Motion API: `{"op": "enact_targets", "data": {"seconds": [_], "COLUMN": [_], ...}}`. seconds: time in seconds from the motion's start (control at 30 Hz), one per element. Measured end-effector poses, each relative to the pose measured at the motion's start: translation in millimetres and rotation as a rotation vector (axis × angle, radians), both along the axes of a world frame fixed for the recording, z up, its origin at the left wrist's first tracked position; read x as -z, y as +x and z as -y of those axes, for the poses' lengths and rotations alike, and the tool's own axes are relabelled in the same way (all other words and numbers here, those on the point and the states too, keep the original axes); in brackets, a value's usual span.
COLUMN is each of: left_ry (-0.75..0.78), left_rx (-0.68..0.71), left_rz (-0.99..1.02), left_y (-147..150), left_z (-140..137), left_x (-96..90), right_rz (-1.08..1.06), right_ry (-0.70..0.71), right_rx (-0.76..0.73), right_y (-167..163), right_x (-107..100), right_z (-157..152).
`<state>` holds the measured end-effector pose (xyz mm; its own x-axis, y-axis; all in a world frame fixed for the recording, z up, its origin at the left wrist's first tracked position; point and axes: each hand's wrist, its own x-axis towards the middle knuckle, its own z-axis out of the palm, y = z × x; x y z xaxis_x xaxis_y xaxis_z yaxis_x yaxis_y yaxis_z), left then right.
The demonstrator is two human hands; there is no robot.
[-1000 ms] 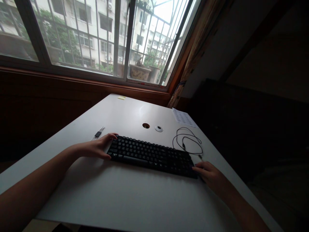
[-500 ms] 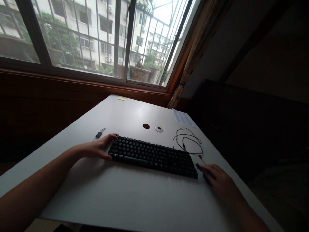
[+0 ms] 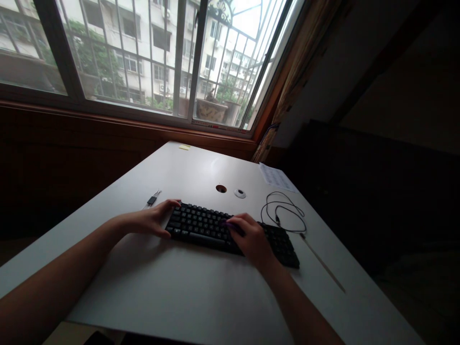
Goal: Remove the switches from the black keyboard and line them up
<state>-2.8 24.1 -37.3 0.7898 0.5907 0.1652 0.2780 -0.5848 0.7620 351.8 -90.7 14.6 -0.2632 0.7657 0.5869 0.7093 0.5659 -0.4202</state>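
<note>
- Head view: the black keyboard (image 3: pixel 204 225) lies on the white tabletop (image 3: pixel 187 297), its left end clamped between thumb and fingers of the left hand (image 3: pixel 161 220)
- The right hand (image 3: pixel 251 237) is closed around a purple object (image 3: pixel 235 226), mostly hidden, over the keyboard's middle; contact with the keys is unclear
- A loosened left hold could let sideways pushing slide the keyboard
- A wide rightward sweep could snag the looped cable (image 3: pixel 277 220) or knock the thin stick (image 3: pixel 323 264) beyond it

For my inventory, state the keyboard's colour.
The keyboard is black; the head view shows it best.
</note>
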Motion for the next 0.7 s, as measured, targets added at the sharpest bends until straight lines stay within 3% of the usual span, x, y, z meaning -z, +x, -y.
{"op": "enact_targets", "data": {"seconds": [0.17,0.3,0.53,0.7], "left_ry": [-0.113,-0.248,-0.234,-0.167], "left_rx": [0.023,0.047,-0.157,-0.169], "left_rz": [0.048,0.109,0.164,0.156], "left_y": [-3.2,-4.2,11.6,15.4], "left_z": [-0.9,-5.0,-10.1,-11.0], "left_x": [-1.9,-5.8,8.3,17.5], "right_rz": [0.062,0.309,0.459,0.508], "right_ry": [0.022,0.052,0.04,-0.005], "right_rx": [-0.207,-0.313,-0.292,-0.235], "right_y": [-81.3,-119.5,-129.0,-132.0], "right_x": [12.7,21.5,26.8,19.7], "right_z": [-20.6,-28.3,-24.6,-20.5]}}
